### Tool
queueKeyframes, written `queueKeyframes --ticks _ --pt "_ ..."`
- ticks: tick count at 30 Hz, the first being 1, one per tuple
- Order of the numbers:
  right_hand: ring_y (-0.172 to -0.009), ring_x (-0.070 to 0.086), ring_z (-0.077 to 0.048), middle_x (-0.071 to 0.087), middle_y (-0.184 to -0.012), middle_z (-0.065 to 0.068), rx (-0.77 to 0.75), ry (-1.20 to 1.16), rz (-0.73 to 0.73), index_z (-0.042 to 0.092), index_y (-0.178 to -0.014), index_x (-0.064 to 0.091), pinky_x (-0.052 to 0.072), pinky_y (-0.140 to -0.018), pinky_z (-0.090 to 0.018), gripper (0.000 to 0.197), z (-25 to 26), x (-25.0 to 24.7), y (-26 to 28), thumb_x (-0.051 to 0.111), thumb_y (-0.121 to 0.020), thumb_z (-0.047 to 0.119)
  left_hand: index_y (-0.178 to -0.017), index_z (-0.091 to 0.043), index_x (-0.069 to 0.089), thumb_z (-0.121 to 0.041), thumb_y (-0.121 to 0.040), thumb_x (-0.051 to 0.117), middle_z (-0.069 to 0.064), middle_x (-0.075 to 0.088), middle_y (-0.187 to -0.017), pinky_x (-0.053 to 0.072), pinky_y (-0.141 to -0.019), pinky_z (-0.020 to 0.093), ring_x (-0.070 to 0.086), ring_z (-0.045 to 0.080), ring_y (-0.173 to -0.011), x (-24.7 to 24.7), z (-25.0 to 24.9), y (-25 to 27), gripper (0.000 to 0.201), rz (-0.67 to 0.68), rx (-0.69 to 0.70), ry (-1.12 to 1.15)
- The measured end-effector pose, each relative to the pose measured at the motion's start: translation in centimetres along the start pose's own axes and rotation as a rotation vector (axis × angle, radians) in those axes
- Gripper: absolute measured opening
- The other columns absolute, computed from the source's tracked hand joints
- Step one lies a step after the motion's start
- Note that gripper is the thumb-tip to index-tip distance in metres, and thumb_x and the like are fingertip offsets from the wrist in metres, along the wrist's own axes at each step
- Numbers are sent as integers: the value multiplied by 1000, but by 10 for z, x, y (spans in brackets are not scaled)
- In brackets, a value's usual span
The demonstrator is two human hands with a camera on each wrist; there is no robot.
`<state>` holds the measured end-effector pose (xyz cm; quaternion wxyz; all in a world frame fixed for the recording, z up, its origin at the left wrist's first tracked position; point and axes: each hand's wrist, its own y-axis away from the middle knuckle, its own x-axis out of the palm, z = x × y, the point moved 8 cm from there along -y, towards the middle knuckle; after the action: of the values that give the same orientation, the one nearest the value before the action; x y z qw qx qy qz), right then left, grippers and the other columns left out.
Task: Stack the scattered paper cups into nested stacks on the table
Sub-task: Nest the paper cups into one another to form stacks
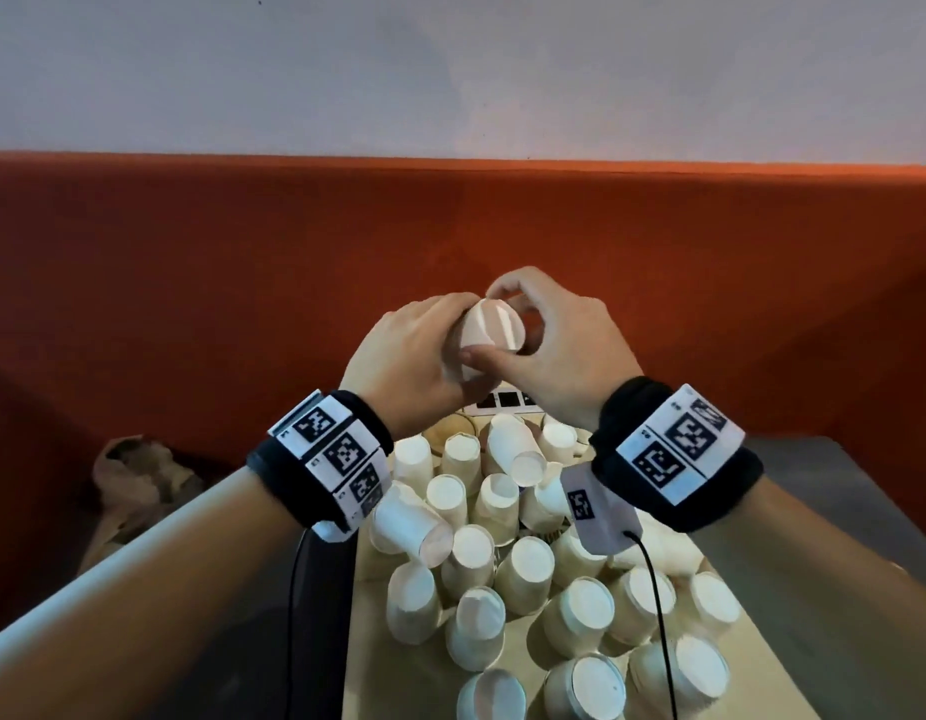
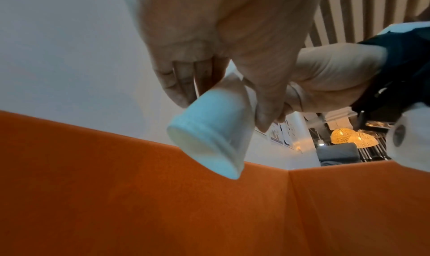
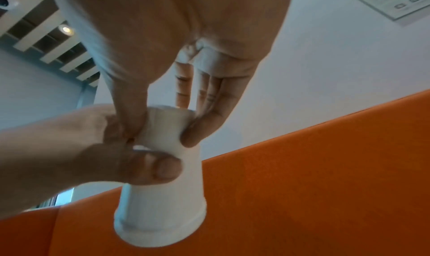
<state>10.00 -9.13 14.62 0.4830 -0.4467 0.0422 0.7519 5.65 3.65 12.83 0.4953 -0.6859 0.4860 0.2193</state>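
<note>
Both hands are raised above the table (image 1: 370, 652) and meet on white paper cups (image 1: 494, 330). In the right wrist view, my right hand (image 3: 164, 125) pinches an upper cup (image 3: 163, 142) between thumb and fingers. That cup sits mouth-down over a lower cup (image 3: 160, 204), which the thumb of my left hand (image 3: 149, 168) holds. In the left wrist view, my left hand (image 2: 221, 107) wraps the cup (image 2: 209, 136), whose rim points down and away. Several loose cups (image 1: 471, 558) stand mouth-down or lie tipped on the table below.
An orange partition (image 1: 243, 278) rises behind and to the left. A white power strip (image 1: 502, 400) lies at the table's far end. A crumpled brown bag (image 1: 133, 475) sits at the left, and a grey surface (image 1: 840, 485) lies to the right. Black cables hang from both wrists.
</note>
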Motion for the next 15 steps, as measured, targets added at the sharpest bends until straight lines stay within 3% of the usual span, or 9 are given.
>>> queueKeyframes --ticks 2,4,8,11,15 --pt "-103 63 -10 68 -112 13 -57 19 22 34 -120 58 54 -88 -37 44 2 11 -6 76 -80 41 -118 -27 59 -28 -65 82 -11 67 -107 53 -80 32 63 12 -95 5 14 -7 58 -11 -112 111" --pt "-116 58 -10 63 -127 12 -81 53 55 31 -127 60 49 -99 -35 46 -2 23 -11 72 -83 34 -112 -27 62 -22 -63 83 -11 68 -101 56 -79 32 64 8 -91 13 34 -13 54 -30 -195 243" --pt "-129 50 -11 51 -144 9 -46 117 162 27 -131 60 42 -108 -35 44 -24 45 -16 66 -89 36 -109 -32 67 -35 -64 87 -10 62 -103 52 -82 25 60 5 -94 37 74 -24 49 -37 -242 285" --pt "-125 53 -9 49 -145 10 6 127 218 30 -127 61 44 -106 -37 40 -44 54 -12 67 -89 40 -112 -30 65 -37 -62 88 -8 57 -105 46 -85 27 56 10 -97 63 104 -30 56 91 -282 161" --pt "-110 59 -7 48 -144 16 95 162 299 33 -124 62 47 -98 -32 35 -68 58 -5 65 -91 43 -117 -25 58 -24 -66 83 -4 56 -112 44 -91 32 55 20 -108 106 135 -37 56 339 -272 -32"
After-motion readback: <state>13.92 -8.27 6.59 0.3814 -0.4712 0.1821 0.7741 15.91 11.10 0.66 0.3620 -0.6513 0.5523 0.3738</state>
